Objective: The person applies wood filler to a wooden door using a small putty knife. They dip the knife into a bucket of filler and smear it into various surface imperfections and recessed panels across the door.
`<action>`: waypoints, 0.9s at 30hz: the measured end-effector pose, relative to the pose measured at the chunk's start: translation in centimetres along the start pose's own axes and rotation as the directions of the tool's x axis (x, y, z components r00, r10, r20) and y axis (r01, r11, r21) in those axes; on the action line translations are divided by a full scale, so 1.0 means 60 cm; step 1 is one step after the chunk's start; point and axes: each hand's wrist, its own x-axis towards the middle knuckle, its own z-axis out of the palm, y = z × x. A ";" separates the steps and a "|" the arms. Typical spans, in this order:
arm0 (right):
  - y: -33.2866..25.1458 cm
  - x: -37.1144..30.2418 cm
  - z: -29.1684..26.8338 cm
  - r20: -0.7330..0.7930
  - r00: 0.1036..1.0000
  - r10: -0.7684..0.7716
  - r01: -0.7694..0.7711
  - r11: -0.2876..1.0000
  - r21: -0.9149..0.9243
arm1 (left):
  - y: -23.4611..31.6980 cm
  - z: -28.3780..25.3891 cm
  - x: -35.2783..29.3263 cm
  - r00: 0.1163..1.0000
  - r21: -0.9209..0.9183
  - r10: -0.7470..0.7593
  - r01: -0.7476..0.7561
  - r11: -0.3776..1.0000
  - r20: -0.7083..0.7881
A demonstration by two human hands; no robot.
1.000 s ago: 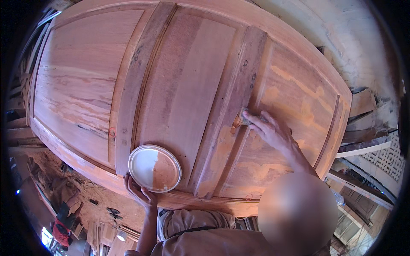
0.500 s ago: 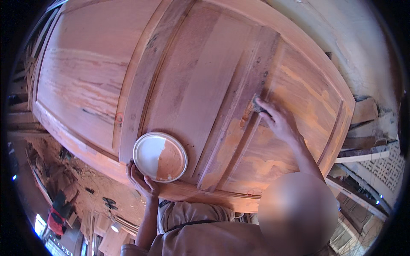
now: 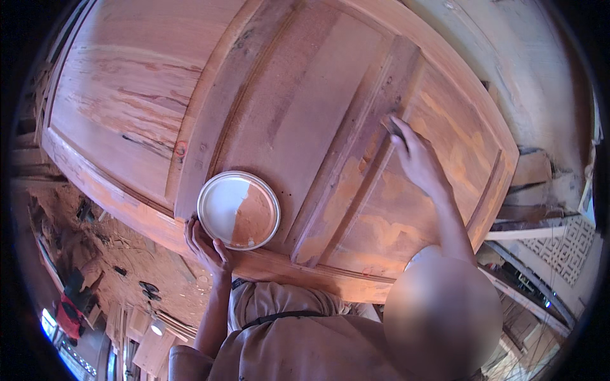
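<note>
Your left hand (image 3: 206, 244) is closed under the rim of a round white lid (image 3: 238, 209), holding it flat against the lower edge of the door (image 3: 127, 108); about half of the lid carries a brownish paste. Your right hand (image 3: 419, 162) is pinched on a small dark tool (image 3: 395, 129), too small to make out, its tip pressed into the groove beside the right rail. Around that hand the right panel shows lighter orange patches, so that side looks partly filled. The wide left panel shows bare grain with dark cracks and seems untouched. Judging by this, less than half is done. Below lies a floor (image 3: 127, 267) strewn with sawdust.
</note>
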 end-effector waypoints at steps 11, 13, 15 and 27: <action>-0.139 -0.015 0.061 0.191 0.827 0.529 -0.517 0.849 -0.109 | -0.012 -0.002 -0.008 1.000 0.033 0.021 -0.020 0.999 -0.020; -0.151 -0.045 0.064 0.217 0.826 0.521 -0.505 0.854 -0.128 | -0.007 -0.003 -0.006 1.000 0.032 0.026 -0.026 0.999 -0.015; -0.168 -0.068 0.066 0.230 0.810 0.540 -0.527 0.841 -0.119 | -0.004 -0.004 -0.003 0.999 0.028 0.032 -0.032 0.999 -0.005; -0.093 -0.109 -0.018 0.205 0.943 0.264 -0.294 0.947 0.132 | -0.012 0.008 -0.004 0.997 0.011 0.013 -0.012 1.000 -0.081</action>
